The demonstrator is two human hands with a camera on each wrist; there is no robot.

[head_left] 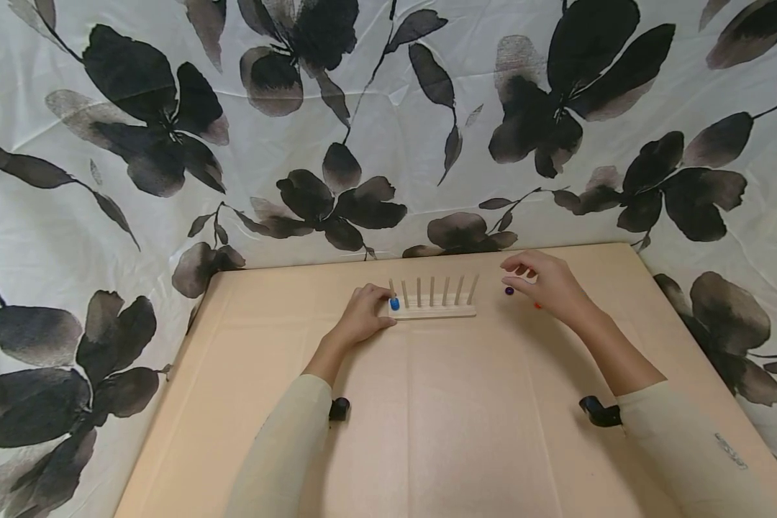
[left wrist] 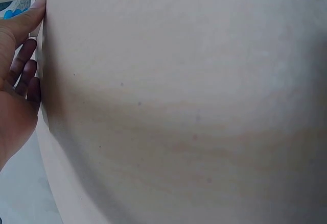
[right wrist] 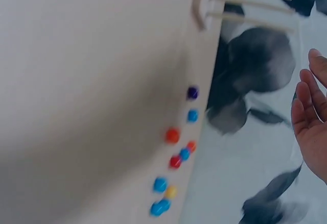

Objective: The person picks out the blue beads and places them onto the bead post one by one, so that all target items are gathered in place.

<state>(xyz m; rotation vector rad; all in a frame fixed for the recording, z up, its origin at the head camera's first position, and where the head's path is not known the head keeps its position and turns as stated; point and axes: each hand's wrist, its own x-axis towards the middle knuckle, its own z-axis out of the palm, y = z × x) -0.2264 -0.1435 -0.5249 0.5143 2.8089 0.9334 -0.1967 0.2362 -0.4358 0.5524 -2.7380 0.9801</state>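
A wooden peg rack (head_left: pixel 430 313) with several upright pegs stands toward the far side of the board. Blue beads (head_left: pixel 394 303) sit low on its leftmost peg. My left hand (head_left: pixel 362 314) holds the rack's left end, thumb at the front of the base and fingers round the side. To the right of the rack, my right hand (head_left: pixel 547 284) is raised over loose beads, its fingers loosely bent and nothing visible between them. A dark purple bead (head_left: pixel 509 291) lies below its fingertips. An orange-red bead (head_left: pixel 538 306) is partly covered by this hand.
More loose beads show in the right wrist view: a red bead (right wrist: pixel 175 162), a yellow bead (right wrist: pixel 170 191) and several blue ones (right wrist: pixel 160 184). They lie near the far edge of the light wooden board (head_left: pixel 460 424). Behind it hangs a floral cloth (head_left: pixel 440 208).
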